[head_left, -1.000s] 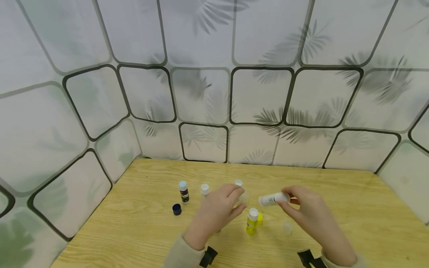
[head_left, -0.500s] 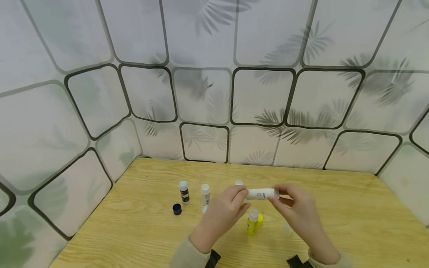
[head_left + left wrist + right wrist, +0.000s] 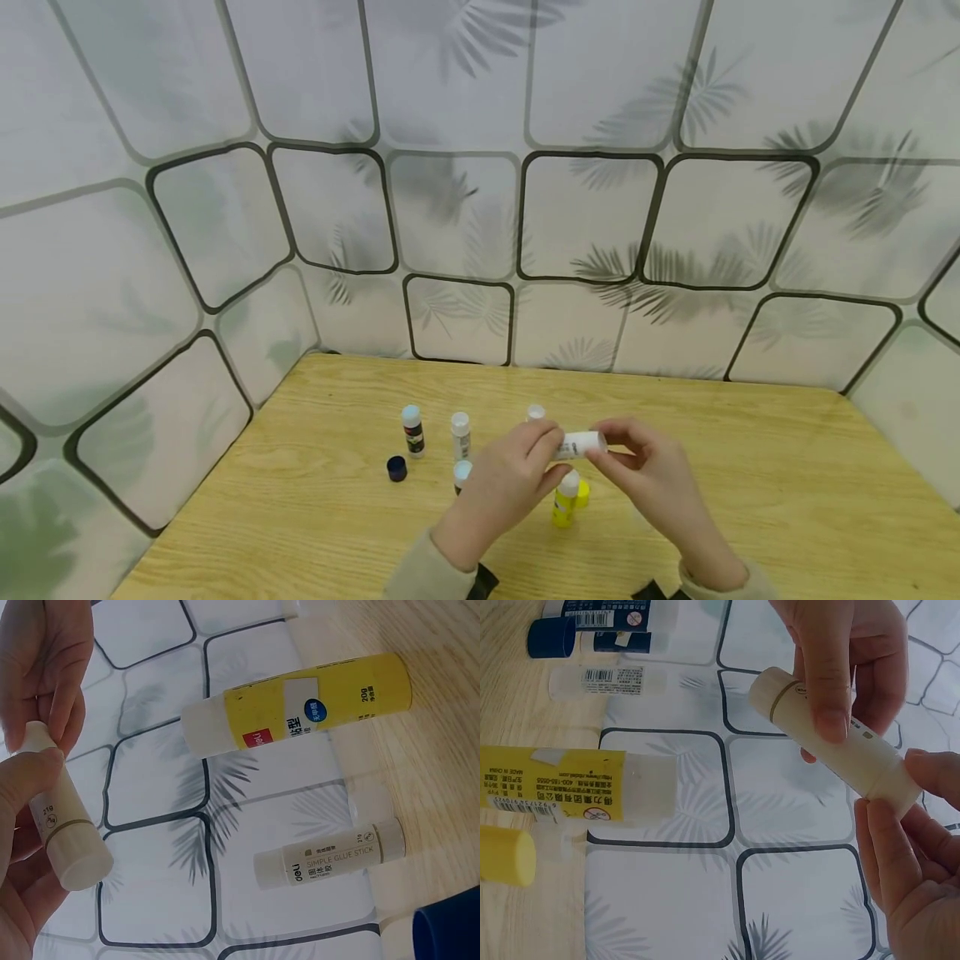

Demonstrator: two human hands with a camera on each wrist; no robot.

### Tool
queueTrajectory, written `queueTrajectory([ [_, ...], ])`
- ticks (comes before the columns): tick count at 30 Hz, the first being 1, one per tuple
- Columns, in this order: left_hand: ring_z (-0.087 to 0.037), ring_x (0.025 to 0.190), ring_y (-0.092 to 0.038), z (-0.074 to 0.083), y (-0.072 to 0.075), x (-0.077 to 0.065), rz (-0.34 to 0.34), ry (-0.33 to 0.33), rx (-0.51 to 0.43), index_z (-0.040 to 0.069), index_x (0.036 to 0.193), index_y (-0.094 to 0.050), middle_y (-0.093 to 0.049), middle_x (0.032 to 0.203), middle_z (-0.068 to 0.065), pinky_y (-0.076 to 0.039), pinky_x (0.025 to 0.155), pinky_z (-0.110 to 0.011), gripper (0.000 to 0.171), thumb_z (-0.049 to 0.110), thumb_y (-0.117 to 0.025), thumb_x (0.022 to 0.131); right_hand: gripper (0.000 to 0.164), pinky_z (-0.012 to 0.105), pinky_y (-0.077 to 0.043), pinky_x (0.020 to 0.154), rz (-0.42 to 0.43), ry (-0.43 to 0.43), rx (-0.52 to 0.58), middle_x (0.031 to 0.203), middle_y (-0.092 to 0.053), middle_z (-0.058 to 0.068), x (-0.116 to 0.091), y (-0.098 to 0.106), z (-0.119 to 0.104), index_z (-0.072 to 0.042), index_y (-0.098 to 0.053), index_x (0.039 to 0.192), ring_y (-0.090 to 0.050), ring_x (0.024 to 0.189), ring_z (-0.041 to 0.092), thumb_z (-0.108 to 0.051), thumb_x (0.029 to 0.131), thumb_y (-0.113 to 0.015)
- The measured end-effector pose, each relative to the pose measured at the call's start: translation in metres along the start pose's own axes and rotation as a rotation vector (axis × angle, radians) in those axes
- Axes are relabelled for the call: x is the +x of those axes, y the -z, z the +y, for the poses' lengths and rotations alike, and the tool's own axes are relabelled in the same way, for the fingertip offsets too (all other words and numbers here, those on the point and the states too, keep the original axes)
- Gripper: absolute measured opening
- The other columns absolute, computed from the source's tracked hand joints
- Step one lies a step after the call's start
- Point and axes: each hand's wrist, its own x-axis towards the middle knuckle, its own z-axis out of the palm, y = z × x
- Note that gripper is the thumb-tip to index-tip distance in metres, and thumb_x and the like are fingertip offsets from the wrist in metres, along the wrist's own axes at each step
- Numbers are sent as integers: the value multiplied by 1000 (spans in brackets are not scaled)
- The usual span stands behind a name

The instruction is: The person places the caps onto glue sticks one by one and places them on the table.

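Now, left hand (image 3: 513,473): you grip the white glue stick (image 3: 579,445) by its body
Right hand (image 3: 654,477): you pinch one end
Stick's place: between your hands, above the table (image 3: 300,517)
Yellow glue stick (image 3: 564,507): upright nearby

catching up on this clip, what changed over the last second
The left hand took hold of the white glue stick; the right hand, already holding it, moved left with it. The yellow glue stick and navy cap stayed put.
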Motion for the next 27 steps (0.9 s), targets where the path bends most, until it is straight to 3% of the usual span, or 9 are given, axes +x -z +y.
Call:
queueTrajectory([
  [7,-8,78,-56,0,0,0,-20,5,-10,5,97,-60,-56,95,-2,-45,66,-11,31,21,-72,74,17,25,-51,64,-33,8,27,93,-60,11,-1,0,0,3,-60,94,-58,85,7,3,77,-64],
  [20,-7,75,-56,0,-1,-1,-33,-3,-10,4,96,-60,-57,91,-1,-44,66,-10,27,20,-70,76,19,24,-50,64,-30,-11,-22,92,-60,10,-1,-1,1,3,-60,95,-58,84,7,3,76,-65],
  [27,-7,73,-57,-6,-1,-2,-60,15,6,6,91,-62,-59,89,0,-46,64,-12,22,19,-70,75,20,23,-50,67,6,38,-115,93,-61,9,0,10,1,1,-61,94,-57,85,7,3,75,-67],
])
